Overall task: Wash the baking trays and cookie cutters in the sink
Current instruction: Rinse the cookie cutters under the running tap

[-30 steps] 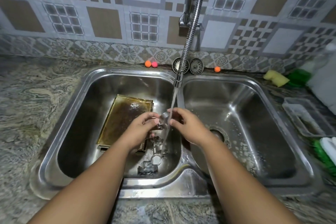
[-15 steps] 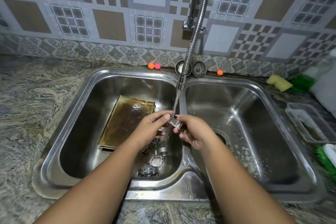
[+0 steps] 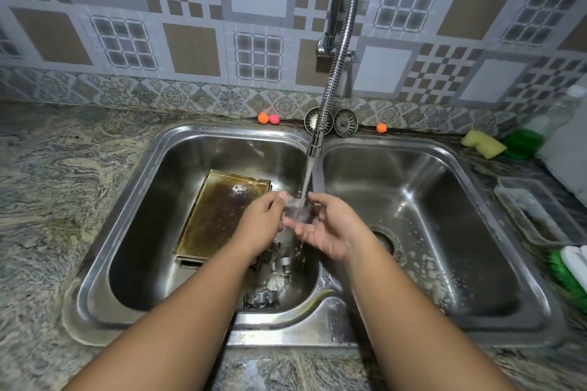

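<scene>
A small metal cookie cutter sits under the water running from the flexible tap, over the left basin. My left hand pinches its left side. My right hand holds it from the right, thumb above and fingers spread beneath. A browned, greasy baking tray lies flat in the left basin behind my left hand. Several more metal cookie cutters lie wet on the basin floor below my hands.
The right basin holds only suds around its drain. Two strainer plugs and small coloured balls sit on the back ledge. A yellow sponge, a green bottle, a clear tub and a green brush lie at the right.
My right hand has loosened, its fingers spreading under the cutter. The cutter has turned in the stream. The view has tilted slightly upward.
</scene>
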